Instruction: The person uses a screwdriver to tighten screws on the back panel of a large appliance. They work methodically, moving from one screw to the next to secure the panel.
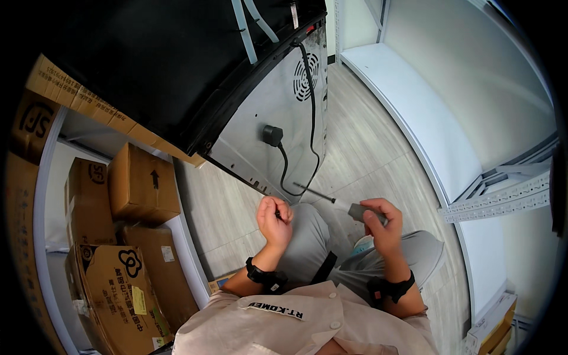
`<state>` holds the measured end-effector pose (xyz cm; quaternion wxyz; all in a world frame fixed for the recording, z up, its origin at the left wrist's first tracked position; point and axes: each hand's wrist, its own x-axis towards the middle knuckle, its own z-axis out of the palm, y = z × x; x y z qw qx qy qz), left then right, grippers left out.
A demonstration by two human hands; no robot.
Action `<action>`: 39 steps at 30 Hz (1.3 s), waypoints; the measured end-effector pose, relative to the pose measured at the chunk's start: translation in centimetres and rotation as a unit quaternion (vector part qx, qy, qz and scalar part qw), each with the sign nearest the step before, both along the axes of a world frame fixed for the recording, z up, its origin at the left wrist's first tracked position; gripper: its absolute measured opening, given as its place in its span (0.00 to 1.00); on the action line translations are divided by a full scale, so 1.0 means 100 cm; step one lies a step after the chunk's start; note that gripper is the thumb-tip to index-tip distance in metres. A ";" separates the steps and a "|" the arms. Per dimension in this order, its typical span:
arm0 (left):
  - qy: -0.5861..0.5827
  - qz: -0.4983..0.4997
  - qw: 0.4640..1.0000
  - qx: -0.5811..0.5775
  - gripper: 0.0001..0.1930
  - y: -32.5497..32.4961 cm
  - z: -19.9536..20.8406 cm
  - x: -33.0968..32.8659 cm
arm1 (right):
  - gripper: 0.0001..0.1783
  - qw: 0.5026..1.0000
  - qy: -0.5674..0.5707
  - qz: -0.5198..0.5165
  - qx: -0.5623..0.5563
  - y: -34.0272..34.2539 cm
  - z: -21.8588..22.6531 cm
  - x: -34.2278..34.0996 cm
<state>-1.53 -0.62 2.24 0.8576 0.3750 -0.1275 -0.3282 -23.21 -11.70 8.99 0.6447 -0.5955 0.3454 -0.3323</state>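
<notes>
My right hand (384, 228) is wrapped round the grey handle of a screwdriver (357, 210). Its thin dark shaft points left toward the appliance's lower corner. My left hand (275, 222) is closed near that corner, with a small dark thing barely showing between the fingers, too small to name. Ahead stands a large appliance with a black top (148, 71) and a light metal panel (242, 130) with a round slotted vent (306, 77). A black power cord (313, 118) hangs down this panel and loops up to its plug (273, 135).
Cardboard boxes (144, 184) fill a shelf on the left. White metal shelving (414, 89) curves along the right, with a flat carton (492, 322) at its lower end. Pale wood-look floor (361, 127) lies between. Pale strips (244, 29) hang over the appliance's top.
</notes>
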 end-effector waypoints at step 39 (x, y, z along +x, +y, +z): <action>0.172 -0.102 0.953 0.226 0.16 -0.248 0.277 -0.035 | 0.22 0.991 0.106 -0.028 0.072 -0.129 0.215 0.009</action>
